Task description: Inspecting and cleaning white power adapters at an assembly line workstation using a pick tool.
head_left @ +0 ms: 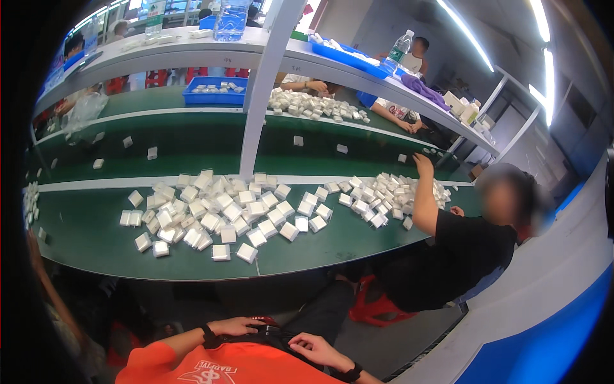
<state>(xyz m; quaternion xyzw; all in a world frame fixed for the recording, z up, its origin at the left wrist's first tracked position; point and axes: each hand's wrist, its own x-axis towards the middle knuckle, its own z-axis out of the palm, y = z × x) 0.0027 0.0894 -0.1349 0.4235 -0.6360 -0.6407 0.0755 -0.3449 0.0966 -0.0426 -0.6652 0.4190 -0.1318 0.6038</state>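
Note:
My left hand (235,326) lies flat at my waist, its fingers stretched over something black (272,334) that I cannot make out clearly. Close by, my right hand (316,349) rests on my lap with its fingers loosely bent and apart, nothing visible in it. Black bands circle both wrists. Beyond my lap, a big loose heap of small white blocks (228,234), which look like power adapters in clear film, covers the green bench top (96,246). Neither hand touches them.
A co-worker in a black shirt (470,256) sits at the right on a red stool (377,304), one arm over another adapter pile (390,195). Scattered adapters lie on a green conveyor belt (204,150) behind. A white post (259,121) supports a shelf with bottles and blue trays (348,54).

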